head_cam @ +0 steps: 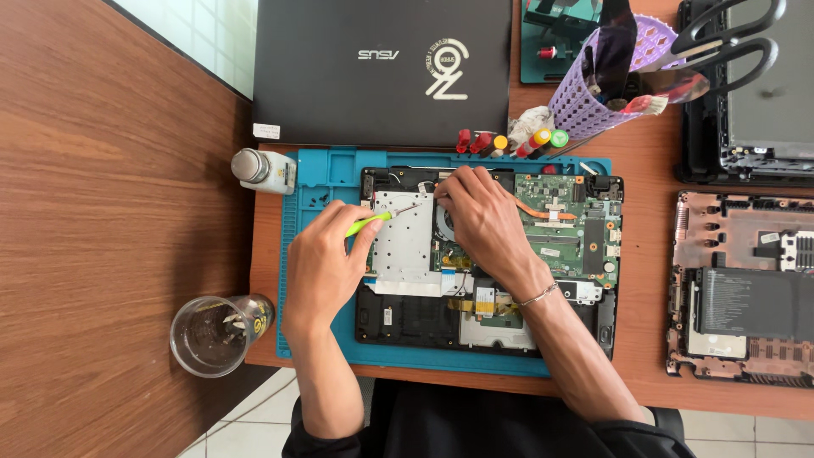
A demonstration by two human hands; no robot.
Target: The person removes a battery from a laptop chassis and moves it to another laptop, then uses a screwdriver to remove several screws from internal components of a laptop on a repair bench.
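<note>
An opened laptop base (568, 254) with its green circuit board exposed lies on a blue work mat (326, 178). My left hand (326, 271) grips a small screwdriver with a green handle (369, 222); its tip points at the silver drive bracket (403, 242) near the base's top left. My right hand (483, 220) rests palm down on the middle of the board, fingertips pressing near the top edge beside the screwdriver tip. A thin bracelet sits on that wrist.
A closed black laptop (381, 68) lies behind the mat. A small white bottle (264, 170) and a clear glass cup (216, 332) stand at the left. A purple basket (610, 76) holds scissors and tools. Another bare laptop chassis (742, 288) lies at the right.
</note>
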